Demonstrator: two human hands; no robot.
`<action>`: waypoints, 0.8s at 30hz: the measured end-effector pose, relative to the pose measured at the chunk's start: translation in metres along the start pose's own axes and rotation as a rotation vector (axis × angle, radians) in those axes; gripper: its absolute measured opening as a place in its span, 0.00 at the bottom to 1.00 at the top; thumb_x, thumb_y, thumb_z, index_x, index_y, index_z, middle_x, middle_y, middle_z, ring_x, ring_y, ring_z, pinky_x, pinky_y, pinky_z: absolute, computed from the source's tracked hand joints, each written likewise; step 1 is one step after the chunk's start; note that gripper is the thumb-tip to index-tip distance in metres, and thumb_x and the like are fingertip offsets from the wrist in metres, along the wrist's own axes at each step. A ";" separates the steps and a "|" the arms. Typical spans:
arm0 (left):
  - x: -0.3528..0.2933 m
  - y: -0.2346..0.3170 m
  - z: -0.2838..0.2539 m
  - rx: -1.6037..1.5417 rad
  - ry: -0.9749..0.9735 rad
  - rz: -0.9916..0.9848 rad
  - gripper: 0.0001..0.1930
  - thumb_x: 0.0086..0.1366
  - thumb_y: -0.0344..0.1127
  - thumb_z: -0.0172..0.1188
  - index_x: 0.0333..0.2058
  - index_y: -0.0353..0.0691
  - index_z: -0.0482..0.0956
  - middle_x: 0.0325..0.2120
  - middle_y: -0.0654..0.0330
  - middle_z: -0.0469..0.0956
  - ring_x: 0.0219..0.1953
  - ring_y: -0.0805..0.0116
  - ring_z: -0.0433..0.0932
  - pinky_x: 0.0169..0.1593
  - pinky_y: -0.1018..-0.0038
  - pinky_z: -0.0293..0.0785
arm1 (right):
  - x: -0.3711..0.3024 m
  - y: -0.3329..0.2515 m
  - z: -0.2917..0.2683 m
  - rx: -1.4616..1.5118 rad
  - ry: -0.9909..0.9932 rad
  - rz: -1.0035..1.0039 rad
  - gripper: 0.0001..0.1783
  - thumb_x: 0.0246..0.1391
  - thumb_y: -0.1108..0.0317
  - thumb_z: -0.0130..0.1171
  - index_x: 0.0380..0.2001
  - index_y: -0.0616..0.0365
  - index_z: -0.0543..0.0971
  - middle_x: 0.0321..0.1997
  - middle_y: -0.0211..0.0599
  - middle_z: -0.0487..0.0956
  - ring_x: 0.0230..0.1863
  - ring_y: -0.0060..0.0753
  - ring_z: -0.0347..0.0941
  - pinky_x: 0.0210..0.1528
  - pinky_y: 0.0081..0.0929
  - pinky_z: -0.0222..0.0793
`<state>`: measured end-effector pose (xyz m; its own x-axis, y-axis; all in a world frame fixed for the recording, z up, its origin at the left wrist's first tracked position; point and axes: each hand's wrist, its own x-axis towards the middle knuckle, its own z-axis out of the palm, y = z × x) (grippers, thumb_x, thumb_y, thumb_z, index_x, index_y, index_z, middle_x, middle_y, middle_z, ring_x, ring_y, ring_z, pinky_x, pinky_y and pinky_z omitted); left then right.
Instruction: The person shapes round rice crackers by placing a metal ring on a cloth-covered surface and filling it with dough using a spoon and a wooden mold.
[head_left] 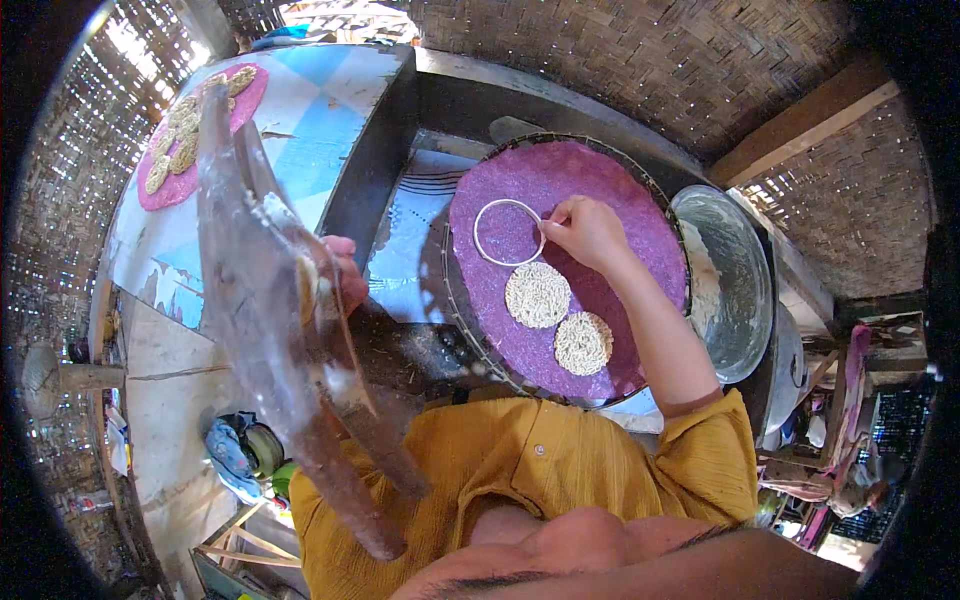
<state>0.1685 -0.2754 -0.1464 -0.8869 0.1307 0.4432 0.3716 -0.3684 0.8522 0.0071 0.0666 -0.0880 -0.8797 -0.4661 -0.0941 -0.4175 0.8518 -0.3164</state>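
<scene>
My right hand [585,232] pinches the rim of a thin round metal ring [508,232] that lies flat on a purple cloth-covered round tray [600,170]. Below the ring, two flat round pale noodle cakes [538,294] [583,343] rest on the purple cloth. My left hand [345,272] grips a long wet brown wooden paddle [270,290], raised at a slant between the tray and the left table. Pale bits cling to the paddle near my fingers.
A large metal bowl [730,290] stands right of the tray. A second pink tray with several noodle cakes [195,130] lies far left on a blue-and-white table cover [320,100]. Woven bamboo walls [650,60] surround the spot. Bags sit on the floor [240,455].
</scene>
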 end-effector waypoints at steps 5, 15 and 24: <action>0.031 0.015 0.092 0.323 0.587 -0.097 0.20 0.58 0.42 0.53 0.43 0.31 0.67 0.25 0.57 0.73 0.26 0.65 0.73 0.32 0.71 0.72 | -0.030 -0.020 -0.025 0.441 -0.050 -0.210 0.25 0.49 0.46 0.52 0.40 0.56 0.77 0.38 0.40 0.77 0.40 0.35 0.73 0.43 0.30 0.67; 0.119 0.002 0.095 -0.262 -0.016 -0.046 0.29 0.55 0.38 0.54 0.55 0.36 0.61 0.53 0.50 0.65 0.54 0.55 0.66 0.60 0.63 0.57 | -0.098 -0.002 -0.041 1.297 -0.797 -0.044 0.52 0.46 0.26 0.33 0.58 0.64 0.57 0.49 0.49 0.69 0.48 0.43 0.68 0.49 0.37 0.64; 0.209 0.007 0.088 -0.702 -0.232 0.220 0.38 0.50 0.44 0.59 0.58 0.37 0.55 0.51 0.55 0.67 0.59 0.52 0.58 0.60 0.49 0.52 | -0.095 0.047 -0.066 1.371 -0.917 0.082 0.55 0.44 0.23 0.28 0.56 0.67 0.59 0.45 0.53 0.72 0.44 0.46 0.70 0.46 0.40 0.65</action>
<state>0.0097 -0.1696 -0.0237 -0.7038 0.1478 0.6949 0.2026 -0.8958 0.3957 0.0554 0.1669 -0.0320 -0.2604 -0.8347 -0.4853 0.5580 0.2800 -0.7811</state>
